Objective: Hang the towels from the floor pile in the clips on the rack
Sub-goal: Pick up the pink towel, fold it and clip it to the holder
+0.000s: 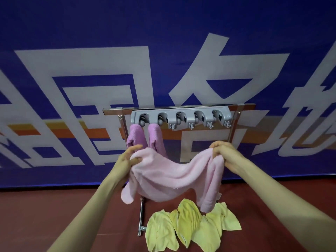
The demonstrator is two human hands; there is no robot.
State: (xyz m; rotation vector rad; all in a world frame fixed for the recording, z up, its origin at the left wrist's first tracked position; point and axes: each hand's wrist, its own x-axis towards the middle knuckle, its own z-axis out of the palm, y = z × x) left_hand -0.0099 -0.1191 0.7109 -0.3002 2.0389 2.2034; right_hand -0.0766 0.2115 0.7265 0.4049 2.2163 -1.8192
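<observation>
A blue banner wall [72, 33] with large white characters is seen behind, above a dark red floor [54, 206]. The fingers [135, 160] of the left hand [127, 159] are curled into one end of a fluffy pale pink towel [172, 175]. The other end is pinched by the right hand [223, 153], and the cloth is held sagging between them, in front of the chrome metal rack [112, 110]. On the rack's top rail a grey plastic bar of five clips [180, 117] is mounted. A purple towel [135, 137] is hung from the leftmost clip and a second purple towel [156, 139] from the next. How firmly they are gripped cannot be judged. A pile of yellow towels [190, 226] is left on the floor by the rack's foot.
</observation>
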